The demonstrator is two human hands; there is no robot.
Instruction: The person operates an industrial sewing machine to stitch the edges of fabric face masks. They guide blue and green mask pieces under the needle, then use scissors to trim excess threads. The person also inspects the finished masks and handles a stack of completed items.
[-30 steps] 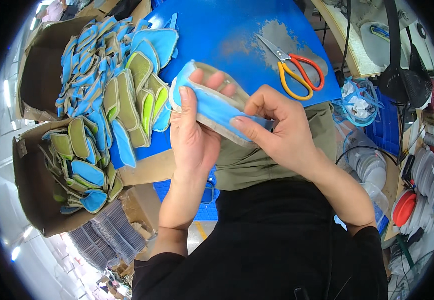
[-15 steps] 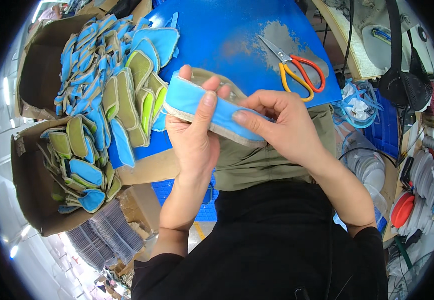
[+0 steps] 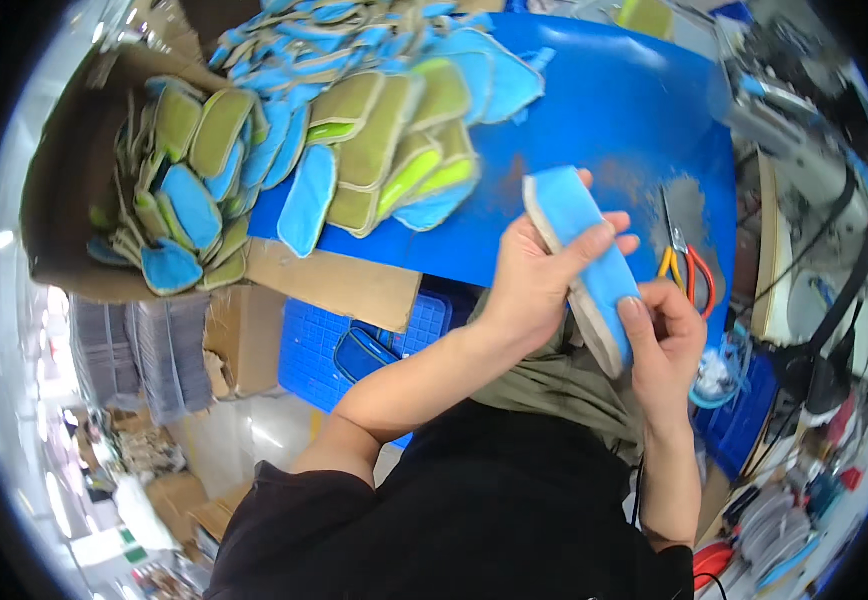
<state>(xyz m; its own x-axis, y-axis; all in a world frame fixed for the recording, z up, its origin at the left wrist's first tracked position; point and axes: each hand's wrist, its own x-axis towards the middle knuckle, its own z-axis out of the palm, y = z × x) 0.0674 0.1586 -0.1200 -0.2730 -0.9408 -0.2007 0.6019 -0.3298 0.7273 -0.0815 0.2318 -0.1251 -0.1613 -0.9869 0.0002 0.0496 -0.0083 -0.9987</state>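
Note:
A long padded blue fabric piece with pale edging (image 3: 579, 220) is held lengthwise between my two hands above my lap, its blue face up. My left hand (image 3: 544, 275) wraps round its upper part, thumb across the blue face and fingertips showing past the far side. My right hand (image 3: 666, 345) pinches its lower end between thumb and curled fingers. Just behind my right hand, scissors with orange and red handles (image 3: 697, 280) lie on the blue tabletop (image 3: 614, 110). To the left on the top are piled blue, olive and lime pieces (image 3: 369, 150).
A cardboard box (image 3: 64, 180) of similar pieces stands at the left. Below are strapped grey stacks (image 3: 162, 360) and a blue plastic crate (image 3: 304, 350) with a cardboard sheet (image 3: 334, 275) above. At the right are a machine (image 3: 794, 180) with cables and several spools (image 3: 769, 525).
The view has swung, shifting table and boxes rightward and upward in the picture. The piece in my hands has tilted steeper; both hands still hold it.

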